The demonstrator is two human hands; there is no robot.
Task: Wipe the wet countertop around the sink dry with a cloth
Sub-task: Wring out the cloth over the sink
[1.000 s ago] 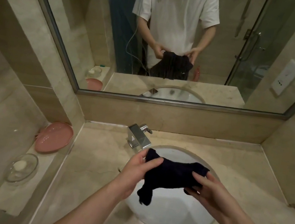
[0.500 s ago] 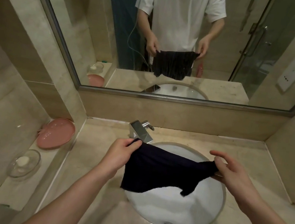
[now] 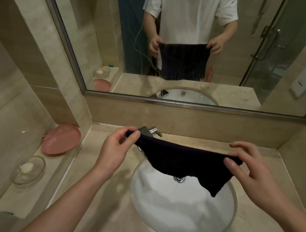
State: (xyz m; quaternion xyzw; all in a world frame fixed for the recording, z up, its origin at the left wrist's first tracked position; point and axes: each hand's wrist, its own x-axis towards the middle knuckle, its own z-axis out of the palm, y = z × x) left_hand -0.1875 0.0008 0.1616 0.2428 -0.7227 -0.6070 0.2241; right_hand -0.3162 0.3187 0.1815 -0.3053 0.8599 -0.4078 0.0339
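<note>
Cloth (image 3: 184, 163), dark and limp, hangs stretched in mid-air across the middle of the head view, above the far half of the white sink (image 3: 180, 208) and clear of the countertop (image 3: 101, 219). The left hand (image 3: 115, 150) reaches in from the lower left, forearm angled up, and pinches the cloth's left corner between thumb and curled fingers just in front of the chrome faucet (image 3: 152, 132). The right hand (image 3: 248, 173) comes in from the lower right and pinches the right corner between thumb and forefinger, its other fingers spread and raised. The cloth's lower edge sags unevenly, with one point dangling toward the right. Water glints on the countertop by the sink's near rim. At the left of the frame a pink dish (image 3: 61, 139) and a glass soap dish (image 3: 29, 169) sit on a side ledge. The mirror (image 3: 182, 39) in the upper frame reflects the person holding the cloth.
</note>
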